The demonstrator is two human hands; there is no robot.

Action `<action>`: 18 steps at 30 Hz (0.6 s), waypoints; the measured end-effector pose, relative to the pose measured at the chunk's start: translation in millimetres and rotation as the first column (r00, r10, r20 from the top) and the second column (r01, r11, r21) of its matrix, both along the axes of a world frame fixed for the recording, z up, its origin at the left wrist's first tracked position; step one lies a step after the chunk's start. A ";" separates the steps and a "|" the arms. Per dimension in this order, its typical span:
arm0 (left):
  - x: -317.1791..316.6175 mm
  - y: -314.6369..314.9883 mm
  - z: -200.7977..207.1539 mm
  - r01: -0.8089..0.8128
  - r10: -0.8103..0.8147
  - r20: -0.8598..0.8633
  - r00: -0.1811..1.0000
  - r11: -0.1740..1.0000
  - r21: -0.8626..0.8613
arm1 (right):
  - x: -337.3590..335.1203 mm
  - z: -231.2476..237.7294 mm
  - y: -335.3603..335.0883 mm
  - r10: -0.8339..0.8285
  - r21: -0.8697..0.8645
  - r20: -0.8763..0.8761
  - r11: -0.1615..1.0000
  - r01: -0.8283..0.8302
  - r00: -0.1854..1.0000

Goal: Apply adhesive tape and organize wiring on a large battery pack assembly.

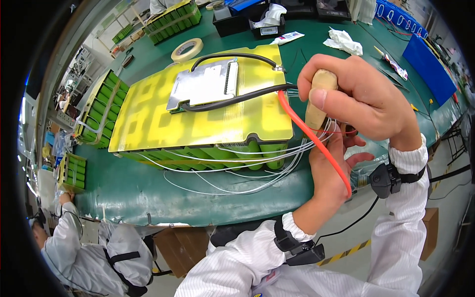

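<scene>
My right hand (pixel 368 94) is closed around a tan, wooden-looking handle (pixel 321 101), held upright beside the pack's right end; its lower end is hidden. Just below it, my left hand (pixel 329 166) has its fingers bent around a bundle of thin white wires (pixel 297 153), with a thin red wire among them. A thick red cable (pixel 309 132) hangs across my left hand. The wires lead to a battery pack (pixel 148 116) of green cells under a yellow board. On top of it sits a silver circuit module (pixel 205 81) with black cables (pixel 247 97).
The pack lies on a green-covered table (pixel 123 190). Behind it are a masking tape roll (pixel 188 50), black bins (pixel 269 24), crumpled tissue (pixel 343 41) and a blue panel (pixel 429 69). More green packs (pixel 101 109) stand left. A co-worker (pixel 94 252) is at lower left.
</scene>
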State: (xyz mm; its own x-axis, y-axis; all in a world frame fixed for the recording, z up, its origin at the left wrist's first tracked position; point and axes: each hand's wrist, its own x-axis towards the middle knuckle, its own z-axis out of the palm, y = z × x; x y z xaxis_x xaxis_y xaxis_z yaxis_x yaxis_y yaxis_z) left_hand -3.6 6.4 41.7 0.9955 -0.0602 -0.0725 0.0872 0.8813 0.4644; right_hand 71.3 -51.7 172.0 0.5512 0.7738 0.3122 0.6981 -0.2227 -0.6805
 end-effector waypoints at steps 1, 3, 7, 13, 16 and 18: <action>0.3 -2.3 1.4 0.008 -0.008 0.004 1.000 1.000 -0.005 | -2.5 4.9 -0.8 -0.020 -0.024 -0.015 1.000 0.019 1.000; 1.9 -5.7 6.2 0.000 0.000 -0.050 0.999 1.000 0.004 | -4.7 10.4 -2.2 -0.048 -0.051 -0.023 0.998 0.047 0.999; 5.6 -5.7 10.3 -0.028 0.029 -0.100 0.995 0.999 0.017 | 0.5 4.9 1.0 -0.055 0.053 0.104 0.997 0.050 0.993; 9.2 -3.1 18.3 -0.014 0.026 -0.228 0.973 0.998 0.055 | 7.2 2.6 2.1 0.031 -0.030 0.046 0.999 -0.030 0.998; 7.8 0.2 22.7 -0.047 0.059 -0.241 0.969 0.998 0.052 | 10.1 -1.5 6.6 0.067 -0.005 0.049 0.998 -0.067 0.997; 7.6 2.4 24.0 -0.031 0.049 -0.250 0.967 0.997 0.074 | 8.3 -1.0 8.8 0.040 0.024 0.042 0.999 -0.041 0.998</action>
